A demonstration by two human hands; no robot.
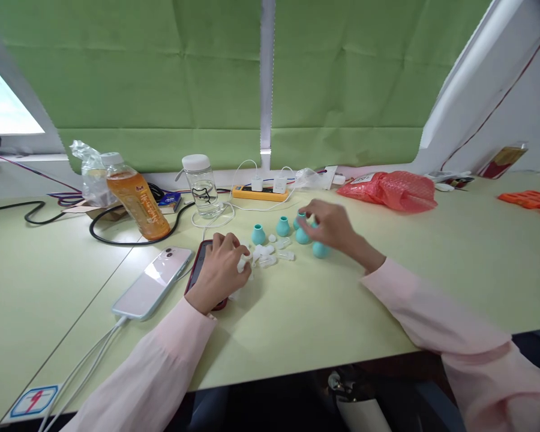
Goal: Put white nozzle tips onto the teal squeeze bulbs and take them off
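Note:
My left hand (220,267) rests partly over a red-edged phone (200,267), its fingers curled and the thumb and forefinger closing around a translucent plastic piece (242,264). Beside it lies a loose cluster of small translucent plastic pieces (267,261), some tube-shaped. My right hand (327,223), slightly blurred, reaches over a group of small teal bulbs with open necks. Its fingertips pinch at the top of one teal bulb (299,223); the exact contact is partly hidden. Two more bulbs, a left one (258,235) and a middle one (283,227), stand upright nearby.
A pale phone (155,282) with a charging cable lies on the left. Behind are an orange drink bottle (139,201), a clear water bottle (203,189) and a yellow power strip (258,192). A red bubble-wrap bag (389,191) and orange parts (528,199) lie to the right.

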